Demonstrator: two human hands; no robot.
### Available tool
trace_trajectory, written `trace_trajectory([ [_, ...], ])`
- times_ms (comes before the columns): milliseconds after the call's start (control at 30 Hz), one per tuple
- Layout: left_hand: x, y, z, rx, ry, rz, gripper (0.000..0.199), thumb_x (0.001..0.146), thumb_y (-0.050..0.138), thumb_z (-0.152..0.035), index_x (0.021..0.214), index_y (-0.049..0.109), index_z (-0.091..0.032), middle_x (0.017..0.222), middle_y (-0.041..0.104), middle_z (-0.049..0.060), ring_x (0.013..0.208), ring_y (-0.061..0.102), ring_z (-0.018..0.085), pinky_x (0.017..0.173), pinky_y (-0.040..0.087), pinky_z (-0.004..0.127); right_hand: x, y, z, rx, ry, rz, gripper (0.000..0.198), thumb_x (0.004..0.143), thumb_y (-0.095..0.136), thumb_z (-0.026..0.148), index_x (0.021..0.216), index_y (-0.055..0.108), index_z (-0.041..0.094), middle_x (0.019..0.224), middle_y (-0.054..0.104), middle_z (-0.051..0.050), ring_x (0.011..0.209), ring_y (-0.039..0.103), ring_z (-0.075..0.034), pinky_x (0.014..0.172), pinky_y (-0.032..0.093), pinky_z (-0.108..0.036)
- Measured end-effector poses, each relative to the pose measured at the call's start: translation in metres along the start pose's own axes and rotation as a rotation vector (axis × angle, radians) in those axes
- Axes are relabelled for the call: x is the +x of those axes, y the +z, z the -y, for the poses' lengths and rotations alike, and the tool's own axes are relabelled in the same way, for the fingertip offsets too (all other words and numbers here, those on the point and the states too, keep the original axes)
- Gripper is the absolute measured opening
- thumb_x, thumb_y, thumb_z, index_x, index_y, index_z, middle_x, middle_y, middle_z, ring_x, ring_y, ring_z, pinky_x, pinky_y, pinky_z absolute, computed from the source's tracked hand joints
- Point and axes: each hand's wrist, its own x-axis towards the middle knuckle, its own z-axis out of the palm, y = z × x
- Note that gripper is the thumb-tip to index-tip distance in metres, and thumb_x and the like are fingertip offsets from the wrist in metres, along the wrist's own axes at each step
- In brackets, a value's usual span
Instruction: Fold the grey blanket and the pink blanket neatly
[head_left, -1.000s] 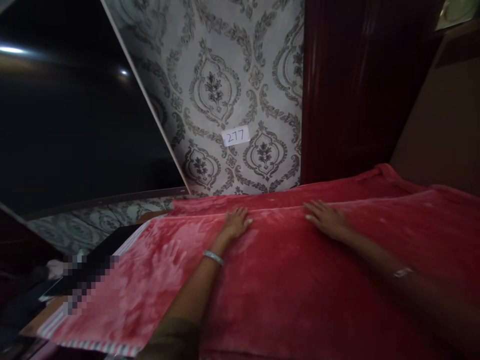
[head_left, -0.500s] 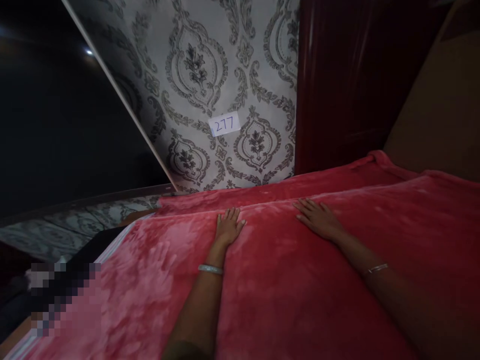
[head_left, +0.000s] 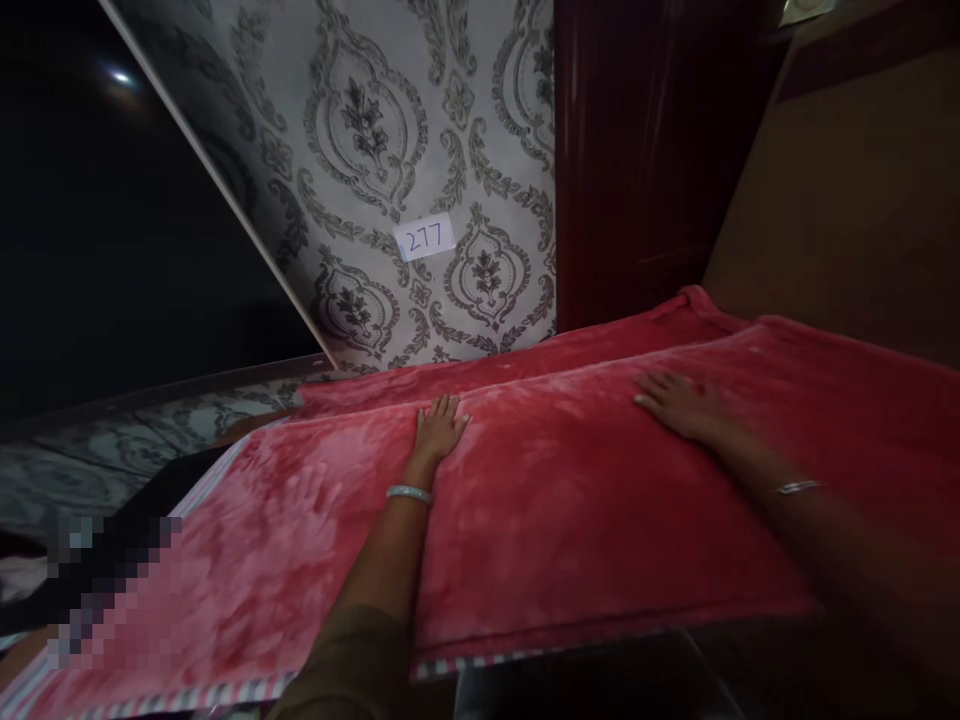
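A red plush blanket (head_left: 540, 490) lies spread out before me, with a striped edge along its left and near sides. My left hand (head_left: 439, 430) rests flat on it just below a long ridge, fingers spread; a pale bangle circles that wrist. Farther right, my right hand (head_left: 679, 402) lies palm down on the same blanket with its fingers stretched out, slightly blurred. A thin metal bracelet is on that wrist. Neither hand grips anything. Left of my left hand, a hand-shaped print shows in the pile.
Behind the blanket stands a patterned wall (head_left: 480, 160) bearing a paper label (head_left: 426, 237) marked 277. A large dark screen-like panel (head_left: 135, 230) fills the left. Dark red glossy wood (head_left: 637, 160) and a brown surface (head_left: 847, 200) rise at the right. The lower left corner is pixelated.
My right hand has slid rightward along the blanket, away from my left hand, which stays on about the same spot. The view has shifted, bringing the blanket's near striped edge into sight.
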Motion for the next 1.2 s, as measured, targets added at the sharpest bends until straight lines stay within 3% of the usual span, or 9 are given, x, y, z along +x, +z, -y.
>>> trace_trajectory([
  [167,0.000,-0.010,-0.002,-0.031,-0.004,0.042,0.063,0.100,0.027,-0.048,0.157,0.028,-0.022,0.165,0.023,0.010,0.153,0.018,0.026,0.122,0.014,0.057,-0.052,-0.012,-0.099,-0.025,0.213,-0.114,0.068,0.102,0.020,0.053,0.146,0.052,0.012,0.152,0.039,-0.028,0.139,0.039,-0.040,0.097,0.035,-0.067],
  [267,-0.001,-0.019,-0.005,-0.075,-0.022,0.074,0.063,0.100,0.032,-0.048,0.157,0.028,-0.023,0.165,0.022,0.011,0.153,0.019,0.027,0.121,0.016,0.059,-0.066,-0.024,-0.106,-0.054,0.309,-0.198,0.071,0.100,0.023,0.056,0.127,0.068,0.008,0.137,0.051,-0.036,0.126,0.052,-0.044,0.087,0.041,-0.065],
  [367,-0.006,-0.030,-0.018,-0.126,-0.050,-0.027,0.064,0.100,0.033,-0.045,0.157,0.027,-0.017,0.165,0.020,0.016,0.153,0.019,0.028,0.121,0.021,0.056,-0.052,-0.033,-0.063,-0.032,0.112,-0.170,0.057,0.098,0.034,0.046,0.117,0.072,0.007,0.129,0.060,-0.031,0.121,0.057,-0.042,0.097,0.043,-0.060],
  [467,-0.017,-0.037,-0.044,-0.218,0.111,-0.083,0.059,0.101,0.032,-0.038,0.155,0.032,-0.015,0.162,0.030,0.014,0.151,0.026,0.024,0.122,0.024,0.046,-0.023,-0.034,0.015,0.028,-0.124,-0.135,0.051,0.095,0.042,0.041,0.135,0.062,0.017,0.145,0.054,-0.013,0.136,0.046,-0.030,0.115,0.036,-0.041],
  [567,-0.036,-0.036,-0.073,-0.256,0.316,-0.055,0.058,0.101,0.032,-0.038,0.155,0.033,-0.015,0.161,0.034,0.012,0.151,0.027,0.021,0.124,0.021,0.044,-0.004,-0.027,0.096,0.118,-0.302,-0.062,0.060,0.097,0.039,0.043,0.148,0.049,0.013,0.153,0.044,-0.013,0.142,0.039,-0.030,0.120,0.029,-0.042],
  [667,-0.057,-0.025,-0.095,-0.215,0.411,0.009,0.061,0.101,0.033,-0.042,0.157,0.029,-0.018,0.164,0.026,0.010,0.153,0.020,0.023,0.125,0.016,0.050,-0.005,-0.013,0.148,0.146,-0.327,-0.040,0.058,0.100,0.033,0.042,0.152,0.043,0.020,0.157,0.038,-0.010,0.145,0.035,-0.030,0.118,0.031,-0.051],
  [833,-0.077,-0.006,-0.105,-0.146,0.375,0.084,0.062,0.100,0.033,-0.049,0.156,0.030,-0.022,0.164,0.026,0.008,0.153,0.018,0.025,0.125,0.012,0.054,-0.022,0.013,0.162,0.090,-0.330,-0.024,0.055,0.102,0.028,0.044,0.153,0.040,0.029,0.162,0.030,-0.006,0.149,0.025,-0.031,0.116,0.027,-0.059],
  [1033,-0.075,-0.005,-0.102,-0.111,0.310,0.037,0.066,0.099,0.032,-0.056,0.156,0.032,-0.024,0.163,0.029,0.009,0.153,0.019,0.027,0.124,0.010,0.057,-0.022,0.011,0.156,0.089,-0.321,0.014,0.056,0.102,0.026,0.045,0.155,0.037,0.030,0.163,0.027,-0.004,0.150,0.023,-0.029,0.118,0.025,-0.055],
  [1200,-0.084,-0.017,-0.063,-0.027,0.096,0.125,0.076,0.094,0.039,-0.066,0.157,0.029,-0.026,0.167,0.016,0.011,0.154,0.011,0.034,0.120,0.010,0.067,-0.025,0.006,0.161,0.086,-0.305,0.034,0.057,0.102,0.026,0.044,0.155,0.036,0.028,0.163,0.026,-0.005,0.150,0.021,-0.029,0.118,0.023,-0.056],
])
